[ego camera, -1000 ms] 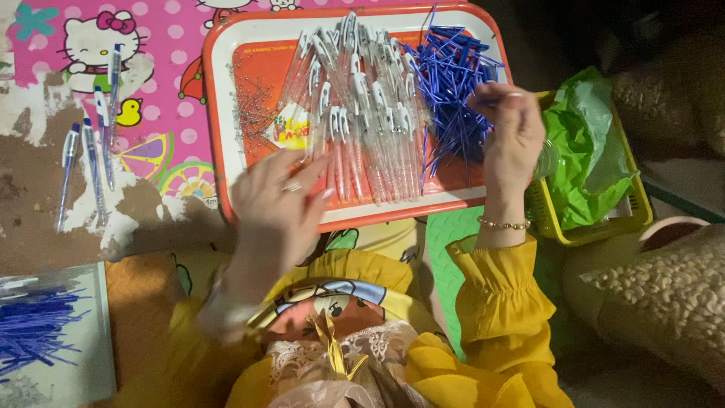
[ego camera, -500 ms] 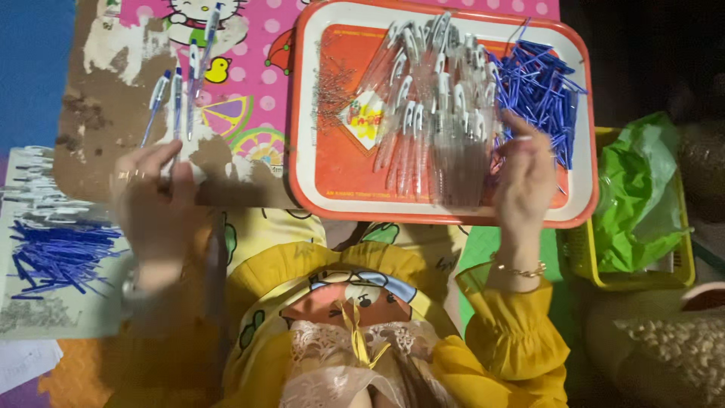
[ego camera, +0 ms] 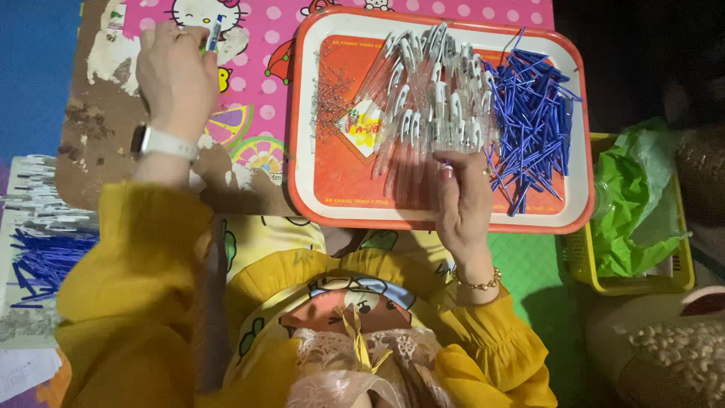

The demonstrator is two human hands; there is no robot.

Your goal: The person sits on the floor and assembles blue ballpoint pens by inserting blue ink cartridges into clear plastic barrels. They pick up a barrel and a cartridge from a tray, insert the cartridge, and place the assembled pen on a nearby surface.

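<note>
An orange tray [ego camera: 325,204] with a white rim lies ahead of me. A pile of clear pen barrels [ego camera: 423,91] fills its middle and a heap of blue refills [ego camera: 532,128] its right side. A small cluster of metal springs [ego camera: 330,91] lies at its left. My right hand [ego camera: 461,200] rests on the tray's near part, fingertips on the barrels and beside the refills. My left hand [ego camera: 175,75], with a white watch on the wrist, is up at the far left over the pink mat and grips an assembled pen [ego camera: 214,32].
The pink cartoon mat [ego camera: 257,68] is worn and peeling at its left. A flat box [ego camera: 30,249] with blue refills and white parts lies at the left edge. A yellow basket [ego camera: 642,279] with a green plastic bag stands right of the tray. A sack of pale kernels [ego camera: 664,355] is at bottom right.
My left hand has moved from the tray leftwards and then up over the mat. My right hand has slid from the refills down to the barrels. The view has shifted left.
</note>
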